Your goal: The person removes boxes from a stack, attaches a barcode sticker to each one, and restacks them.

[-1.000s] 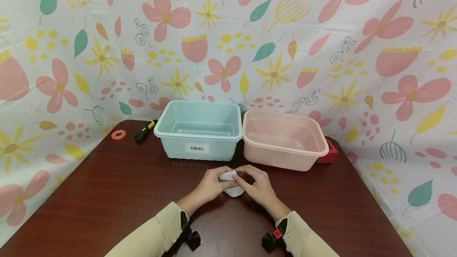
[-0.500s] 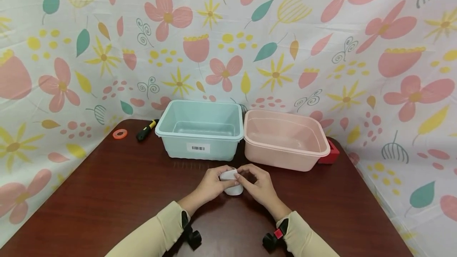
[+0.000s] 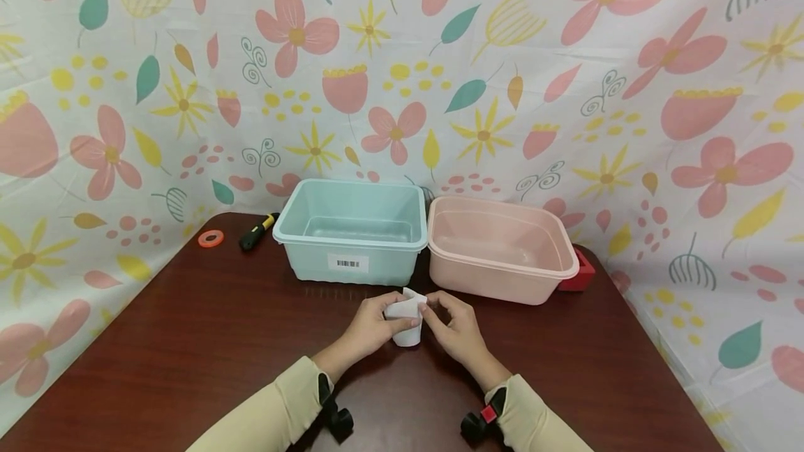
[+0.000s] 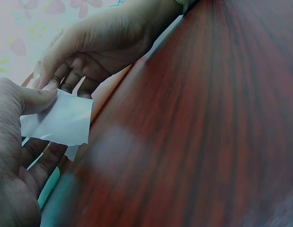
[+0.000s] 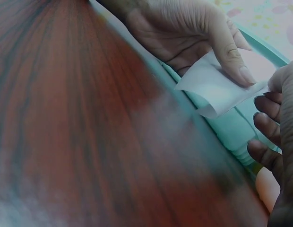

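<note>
A curled piece of white paper is held between both hands above the dark wooden table, near its middle. My left hand grips the left part, its thumb lying across the near face and its fingers behind. My right hand pinches the paper's right edge between thumb and index finger. In the left wrist view the sheet bends over, with a second layer showing below. From the right wrist, the paper shows a curled corner; the remaining right fingers are loosely bent beside it.
Behind the hands stand a light blue basin with a barcode label and a pink basin. A red block-like object sits partly behind the pink one. At the back left lie an orange tape roll and a black-and-yellow handled tool.
The paper has opened out, and a flap of it now stands up between the hands. My right fingers have shifted slightly right with its edge; the left hand has barely moved.
</note>
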A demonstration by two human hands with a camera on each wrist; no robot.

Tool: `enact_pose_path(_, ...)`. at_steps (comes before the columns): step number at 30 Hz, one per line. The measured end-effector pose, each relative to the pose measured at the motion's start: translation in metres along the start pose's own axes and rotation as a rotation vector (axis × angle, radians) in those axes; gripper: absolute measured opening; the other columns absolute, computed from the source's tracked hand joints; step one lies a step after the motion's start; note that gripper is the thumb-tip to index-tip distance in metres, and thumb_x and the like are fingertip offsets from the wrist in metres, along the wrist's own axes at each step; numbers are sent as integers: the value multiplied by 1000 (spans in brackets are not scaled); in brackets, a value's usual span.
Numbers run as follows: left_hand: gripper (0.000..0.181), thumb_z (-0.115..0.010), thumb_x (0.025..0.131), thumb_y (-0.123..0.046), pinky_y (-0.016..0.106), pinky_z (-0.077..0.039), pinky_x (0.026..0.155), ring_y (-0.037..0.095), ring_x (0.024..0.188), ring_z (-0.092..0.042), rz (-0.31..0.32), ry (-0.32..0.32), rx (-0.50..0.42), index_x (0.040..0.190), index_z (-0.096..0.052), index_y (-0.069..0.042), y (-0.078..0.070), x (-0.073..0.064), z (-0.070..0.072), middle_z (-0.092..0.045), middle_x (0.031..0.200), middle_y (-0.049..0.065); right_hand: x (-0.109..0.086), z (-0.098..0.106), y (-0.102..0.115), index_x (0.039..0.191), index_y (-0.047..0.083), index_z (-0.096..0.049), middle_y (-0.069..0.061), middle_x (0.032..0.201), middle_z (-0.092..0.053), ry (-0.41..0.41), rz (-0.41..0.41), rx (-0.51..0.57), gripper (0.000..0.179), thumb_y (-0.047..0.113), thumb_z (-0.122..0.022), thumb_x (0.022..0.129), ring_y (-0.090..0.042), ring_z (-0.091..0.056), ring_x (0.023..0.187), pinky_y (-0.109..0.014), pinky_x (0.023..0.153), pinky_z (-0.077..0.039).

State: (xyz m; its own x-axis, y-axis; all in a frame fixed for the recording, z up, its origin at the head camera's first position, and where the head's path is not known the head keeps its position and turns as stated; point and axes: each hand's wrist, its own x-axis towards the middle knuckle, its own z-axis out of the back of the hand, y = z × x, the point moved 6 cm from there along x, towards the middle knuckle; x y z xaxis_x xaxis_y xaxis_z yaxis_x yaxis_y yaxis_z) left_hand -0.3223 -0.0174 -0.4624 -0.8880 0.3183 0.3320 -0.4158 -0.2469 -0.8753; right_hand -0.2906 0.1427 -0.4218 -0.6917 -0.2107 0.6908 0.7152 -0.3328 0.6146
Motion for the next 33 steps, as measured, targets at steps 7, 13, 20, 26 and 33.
enact_pose_path(7,20,-72,94,-34,31,-57,63,13,82,-66,42,31,-124,98,-75,-15,2,1,-1,-72,95,0,2,1,11,90,-1,-69,-10,77,-67,17,87,26,13,-12,-72,84,-20,-61,62,-25,53,-51)
enact_pose_path(13,21,-68,98,-23,38,-60,61,15,78,-67,91,44,-242,103,-73,-4,3,0,-2,-72,98,10,2,2,11,91,-1,-68,-11,78,-68,18,115,34,14,-13,-72,84,-20,-62,62,-31,51,-52)
enact_pose_path(20,13,-72,94,-15,37,-59,61,15,81,-67,52,28,-244,99,-73,-3,1,1,-3,-72,97,11,2,3,9,94,-3,-69,-13,79,-68,12,91,47,13,-12,-71,85,-23,-62,63,-34,51,-52)
enact_pose_path(26,12,-73,93,-15,35,-59,60,14,81,-67,38,68,-225,100,-75,-5,-1,-1,-6,-72,98,9,1,3,9,94,-4,-69,-14,80,-68,19,81,86,16,-17,-68,84,-26,-63,64,-33,52,-53)
enact_pose_path(33,10,-74,93,-16,36,-59,61,14,83,-67,35,61,-208,99,-76,-8,-2,-2,-4,-73,98,6,1,6,5,92,-5,-70,-15,79,-69,-30,-7,101,10,-13,-69,86,-25,-63,63,-35,52,-54)
